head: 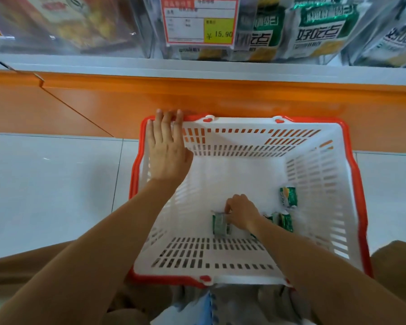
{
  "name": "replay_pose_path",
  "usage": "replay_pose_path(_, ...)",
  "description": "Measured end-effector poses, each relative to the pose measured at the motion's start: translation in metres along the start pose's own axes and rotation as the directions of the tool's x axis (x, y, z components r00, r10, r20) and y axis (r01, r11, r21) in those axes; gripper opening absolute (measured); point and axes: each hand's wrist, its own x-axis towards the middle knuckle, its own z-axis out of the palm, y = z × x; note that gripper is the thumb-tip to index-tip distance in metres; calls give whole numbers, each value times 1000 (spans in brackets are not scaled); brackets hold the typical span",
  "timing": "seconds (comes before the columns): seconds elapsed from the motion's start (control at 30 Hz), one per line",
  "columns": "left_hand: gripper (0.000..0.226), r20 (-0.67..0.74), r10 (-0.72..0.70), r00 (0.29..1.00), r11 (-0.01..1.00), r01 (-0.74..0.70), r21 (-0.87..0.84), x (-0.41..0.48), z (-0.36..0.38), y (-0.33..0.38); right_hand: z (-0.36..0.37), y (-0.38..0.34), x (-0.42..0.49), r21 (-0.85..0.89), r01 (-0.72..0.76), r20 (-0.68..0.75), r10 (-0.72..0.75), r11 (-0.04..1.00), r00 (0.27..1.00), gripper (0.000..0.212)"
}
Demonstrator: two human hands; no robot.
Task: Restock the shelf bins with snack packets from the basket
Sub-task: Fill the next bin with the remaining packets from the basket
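A white slotted basket with a red rim (352, 165) stands on the floor against the shelf base. My left hand (165, 148) rests flat on its far left corner, fingers straight over the rim. Down inside, my right hand (240, 212) pinches a green snack packet (219, 225) lying on the basket floor. Another green packet (288, 197) lies to the right, and one more packet (285, 221) sits just behind my right wrist. Above, a clear shelf bin (314, 31) holds matching green and white packets.
An orange shelf base (220, 97) runs across behind the basket. A red and yellow price tag (199, 19) hangs on the bin front. A second clear bin (63, 24) at upper left holds brown packages. White floor tiles (45, 184) lie to the left. My knees flank the basket.
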Motion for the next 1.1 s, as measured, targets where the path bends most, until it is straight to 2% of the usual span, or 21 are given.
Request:
replay_pose_path(0.1,77,38,15,999,999,-16,32,-4,-5,-1,-1,-2,-4,-10,0,25,0,1000,1000,20)
replay_pose_path(0.2,81,62,21,998,998,-25,65,-5,-6,-3,-8,-3,-10,55,10,19,-11,998,1000,22)
replay_pose_path(0.33,86,115,22,993,995,-32,91,-10,-11,-1,-29,2,-19,315,-18,-20,26,949,999,27)
replay_pose_path(0.43,80,105,66,992,998,-64,-24,-19,-19,15,-51,5,-29,456,32,-141,36,890,989,22)
replay_pose_path(0.5,74,215,170,962,984,-156,-80,-26,-26,31,-66,4,-41,545,72,-214,56,835,975,21)
replay_pose_path(0.57,77,366,278,888,961,-251,-120,-34,-32,44,-83,0,-58,670,110,-245,79,734,966,23)
replay_pose_path(0.63,82,445,310,840,950,-255,-181,-40,-39,52,-101,-5,-76,769,151,-269,99,621,958,26)
replay_pose_path(0.7,76,436,296,850,950,-215,-226,-44,-47,60,-119,-10,-96,814,193,-307,122,548,944,23)
replay_pose_path(0.77,56,346,268,899,940,-164,-300,-45,-58,67,-136,-12,-113,812,256,-368,120,525,922,18)
replay_pose_path(0.87,30,213,200,956,888,-85,-452,-43,-86,78,-155,-15,-141,757,361,-476,82,544,876,13)
replay_pose_path(1.0,23,131,170,977,836,-73,-544,-38,-123,84,-176,-22,-174,512,543,-698,-46,665,715,21)
replay_pose_path(1.1,20,102,180,978,770,-76,-634,-32,-145,82,-194,-32,-191,277,579,-773,-180,767,608,34)
